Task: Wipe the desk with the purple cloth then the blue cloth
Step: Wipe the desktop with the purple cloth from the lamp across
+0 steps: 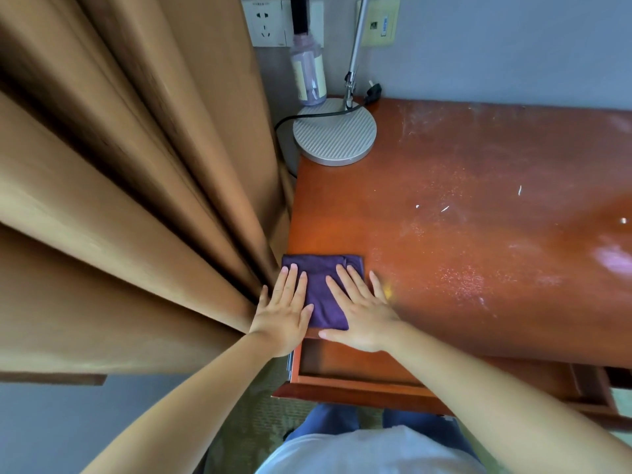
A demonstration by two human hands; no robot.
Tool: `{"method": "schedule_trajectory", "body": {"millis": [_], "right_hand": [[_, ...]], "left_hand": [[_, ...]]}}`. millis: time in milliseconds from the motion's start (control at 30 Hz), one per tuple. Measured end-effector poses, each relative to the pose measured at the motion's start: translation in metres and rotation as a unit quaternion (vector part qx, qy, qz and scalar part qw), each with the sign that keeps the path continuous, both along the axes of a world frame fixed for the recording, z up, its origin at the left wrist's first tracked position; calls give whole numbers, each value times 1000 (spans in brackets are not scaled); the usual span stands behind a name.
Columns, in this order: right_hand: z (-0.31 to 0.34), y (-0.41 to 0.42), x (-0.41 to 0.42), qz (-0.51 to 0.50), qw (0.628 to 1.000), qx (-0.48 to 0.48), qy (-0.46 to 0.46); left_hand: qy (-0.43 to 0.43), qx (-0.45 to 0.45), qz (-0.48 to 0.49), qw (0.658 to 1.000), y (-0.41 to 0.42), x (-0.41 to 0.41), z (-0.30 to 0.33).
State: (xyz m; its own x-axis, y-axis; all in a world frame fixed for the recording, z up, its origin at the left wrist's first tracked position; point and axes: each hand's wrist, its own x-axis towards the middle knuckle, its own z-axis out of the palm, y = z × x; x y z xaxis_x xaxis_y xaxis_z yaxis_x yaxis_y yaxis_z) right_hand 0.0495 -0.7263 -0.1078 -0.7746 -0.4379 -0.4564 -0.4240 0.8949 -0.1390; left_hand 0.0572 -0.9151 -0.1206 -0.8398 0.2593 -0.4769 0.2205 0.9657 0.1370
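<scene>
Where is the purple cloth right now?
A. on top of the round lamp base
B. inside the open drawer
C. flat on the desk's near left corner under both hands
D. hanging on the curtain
C: the purple cloth lies flat on the desk at its near left corner, with the left hand and right hand pressing on it with straight fingers.

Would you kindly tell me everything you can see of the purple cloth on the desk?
The dark purple cloth looks like soft woven fabric, folded into a flat, roughly square pad with a doubled edge along its far side. It lies at the near left corner of the reddish-brown wooden desk, close to the tan curtain. Both hands press on it with straight fingers: the left hand on its left part, the right hand on its right, that hand's outer fingers resting past the cloth's right edge.
</scene>
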Motion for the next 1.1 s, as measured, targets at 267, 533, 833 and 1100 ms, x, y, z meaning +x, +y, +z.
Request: {"method": "schedule_trajectory", "body": {"millis": [267,533,833,1100], "right_hand": [[-2,3,-6,15,1000,10,-7],[-3,5,-23,47,999,-5,-2],[-2,8,-33,78,997,-22,-3],[-8,17,4,43,999,-32,4]], "left_hand": [[-2,1,-24,1000,-2,-8,3],[6,7,-22,1000,-1,-13,5],[14,14,0,1000,0,-12,2],[36,27,4,999,3,13,-2]]}}
